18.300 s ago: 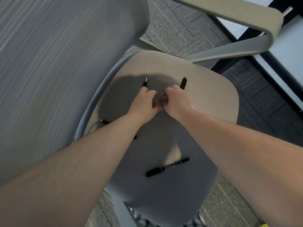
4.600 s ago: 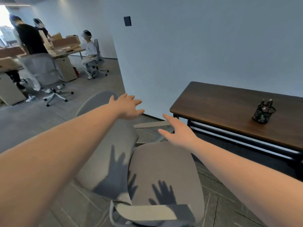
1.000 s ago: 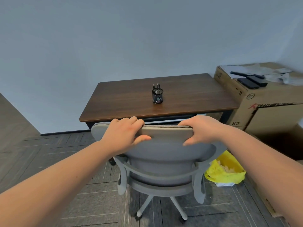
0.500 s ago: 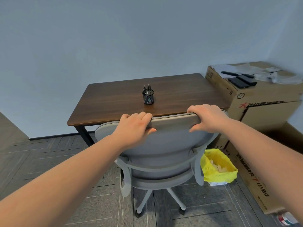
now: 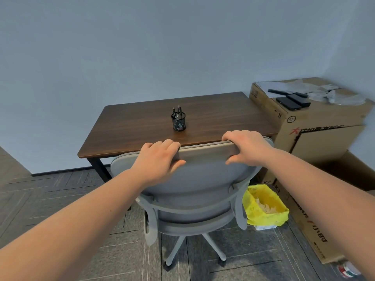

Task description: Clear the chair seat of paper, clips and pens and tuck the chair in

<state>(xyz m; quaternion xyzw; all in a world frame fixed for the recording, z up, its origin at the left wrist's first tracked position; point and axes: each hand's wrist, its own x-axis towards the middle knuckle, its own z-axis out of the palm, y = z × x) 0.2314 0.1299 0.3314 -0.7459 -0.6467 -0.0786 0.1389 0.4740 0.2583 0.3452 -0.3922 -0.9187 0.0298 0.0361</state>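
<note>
While both hands, left hand (image 5: 157,159) and right hand (image 5: 246,148), clench the top edge of the chair (image 5: 203,179), the desk (image 5: 142,126) lies straight ahead, beyond the backrest.

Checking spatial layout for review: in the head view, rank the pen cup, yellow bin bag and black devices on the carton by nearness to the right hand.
From the right hand:
1. Pen cup, on the desk, ahead-left.
2. Yellow bin bag, on the floor below.
3. Black devices, atop the carton, far right.
</note>
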